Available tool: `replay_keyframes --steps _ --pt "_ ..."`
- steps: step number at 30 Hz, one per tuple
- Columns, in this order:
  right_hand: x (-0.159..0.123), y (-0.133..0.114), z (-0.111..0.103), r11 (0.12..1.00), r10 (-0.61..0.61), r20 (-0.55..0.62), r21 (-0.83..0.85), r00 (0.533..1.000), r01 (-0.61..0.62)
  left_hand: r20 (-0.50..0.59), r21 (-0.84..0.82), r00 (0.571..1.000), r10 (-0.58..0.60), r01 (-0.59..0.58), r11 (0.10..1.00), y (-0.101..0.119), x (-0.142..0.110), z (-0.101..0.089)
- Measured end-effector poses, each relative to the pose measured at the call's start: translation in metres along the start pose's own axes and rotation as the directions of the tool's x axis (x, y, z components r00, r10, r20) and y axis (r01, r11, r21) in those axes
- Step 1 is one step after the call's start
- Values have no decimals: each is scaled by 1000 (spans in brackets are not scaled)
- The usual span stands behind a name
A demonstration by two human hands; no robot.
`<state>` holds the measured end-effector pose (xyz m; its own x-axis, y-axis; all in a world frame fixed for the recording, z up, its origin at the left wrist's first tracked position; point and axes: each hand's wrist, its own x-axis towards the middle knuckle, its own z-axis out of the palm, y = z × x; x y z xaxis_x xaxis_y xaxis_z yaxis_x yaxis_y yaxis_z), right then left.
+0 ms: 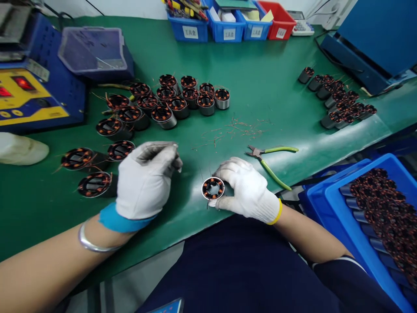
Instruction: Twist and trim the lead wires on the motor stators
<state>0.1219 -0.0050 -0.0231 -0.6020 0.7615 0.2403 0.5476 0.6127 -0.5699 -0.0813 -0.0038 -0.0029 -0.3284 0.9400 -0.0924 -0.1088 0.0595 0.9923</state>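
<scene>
My right hand [244, 184], in a white glove, grips a motor stator [204, 196] near the table's front edge. Its ring faces up, with copper windings around a hollow centre, and thin wires stand up from the rim. My left hand [146, 178], also gloved, is raised to the left of that stator and apart from it. Its thumb and fingertips are pinched together; whether anything is between them is too small to make out. Green-handled cutting pliers [257, 153] lie with jaws spread beyond my right hand. Copper wire scraps [243, 127] are scattered past the stator.
Several stators [177, 104] stand at the back left, more [345, 102] at the far right. A blue crate [339, 204] full of stators sits at right. A blue-and-yellow machine [32, 93], plastic bin [94, 50] and tool boxes [190, 32] line the back and left.
</scene>
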Motion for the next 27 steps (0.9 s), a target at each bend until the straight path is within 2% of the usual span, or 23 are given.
replay_keyframes --steps 1,3,5,7,10,13,14,16,18,20,22,27 --pt "-1 0 0 1000 -2 -9 -1 1000 2 29 -50 999 -37 39 998 1 1 -1" --pt "-2 1 3 1000 -8 -24 -11 1000 8 191 -32 970 -148 157 987 2 -1 1" --pt "-3 0 7 1000 -10 -30 -27 1000 9 348 94 899 -264 246 965 2 -6 6" --pt "-4 -2 7 999 -7 -17 -47 1000 7 425 182 846 -323 269 946 2 -13 10" --pt "-7 -4 -13 996 4 61 -90 998 1 465 205 814 -347 283 937 0 -19 13" --pt "-15 10 -53 983 13 146 -183 989 14 482 225 800 -357 281 933 -2 -18 13" --pt "-19 19 -67 972 49 156 -236 987 -10 494 232 794 -355 272 934 -2 -16 14" --pt "-30 42 -90 918 199 138 -373 970 -135 519 235 784 -341 253 939 -2 -14 16" --pt "-42 63 -103 858 319 166 -469 933 -209 535 229 775 -338 252 940 -2 -13 18" --pt "-53 74 -109 827 358 201 -521 912 -210 541 219 768 -342 264 939 -2 -12 20" --pt "-59 71 -111 798 371 206 -570 906 -197 549 193 764 -339 278 941 -3 -12 21" --pt "-49 34 -104 632 483 222 -758 847 -162 559 116 775 -297 281 953 -8 -14 18"
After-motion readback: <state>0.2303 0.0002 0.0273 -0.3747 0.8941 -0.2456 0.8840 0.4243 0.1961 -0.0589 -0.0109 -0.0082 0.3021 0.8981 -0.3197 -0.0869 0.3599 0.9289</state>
